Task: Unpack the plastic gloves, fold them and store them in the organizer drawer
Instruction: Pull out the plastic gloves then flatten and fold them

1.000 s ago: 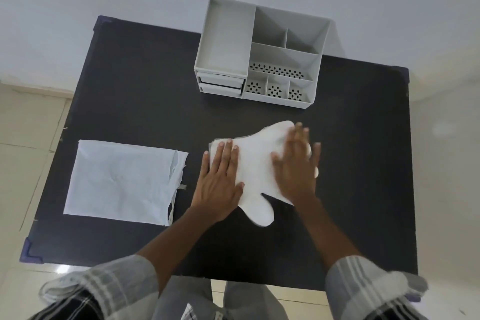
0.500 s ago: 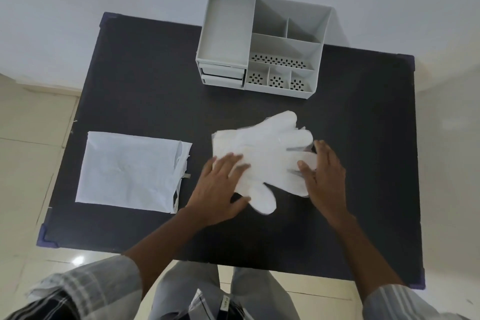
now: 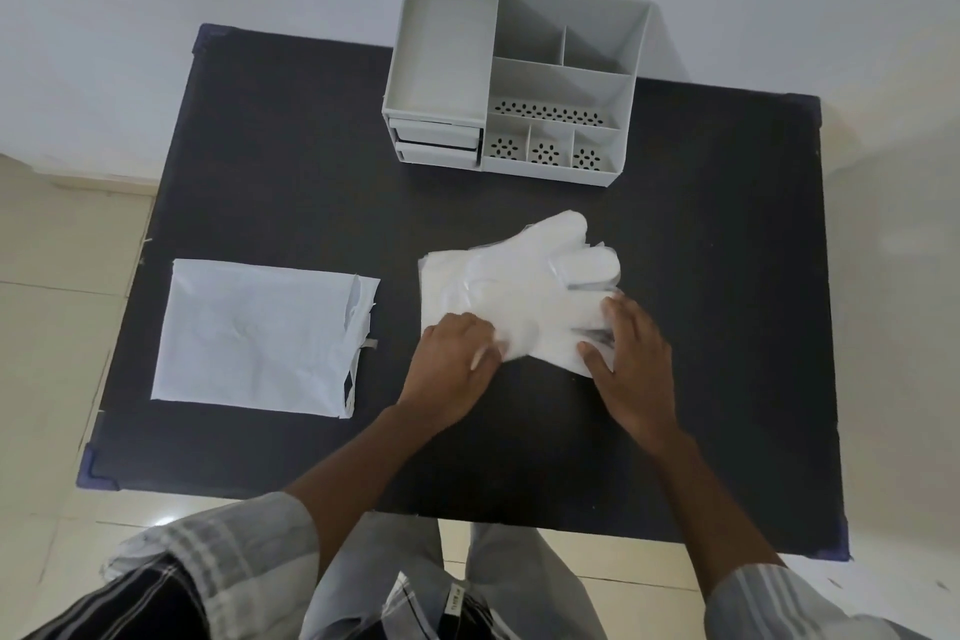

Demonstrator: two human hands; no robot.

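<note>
Both hands pinch the near edge of the plastic gloves point(image 3: 519, 296), the left hand point(image 3: 457, 364) at the cuff side, the right hand point(image 3: 631, 364) by the fingers, probably to start a fold. The stack lies on the desk point(image 3: 291, 182) in front of the organizer point(image 3: 514, 78), whose 2 drawers point(image 3: 436, 143) look closed; the opened packet point(image 3: 260, 330) lies left of the gloves.

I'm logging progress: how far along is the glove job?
Unpacking looks done: the wrapper lies flat at the left. Folding is in hand: the left hand and right hand grip the gloves' near edge. Storing remains: the organizer's drawers look shut.
</note>
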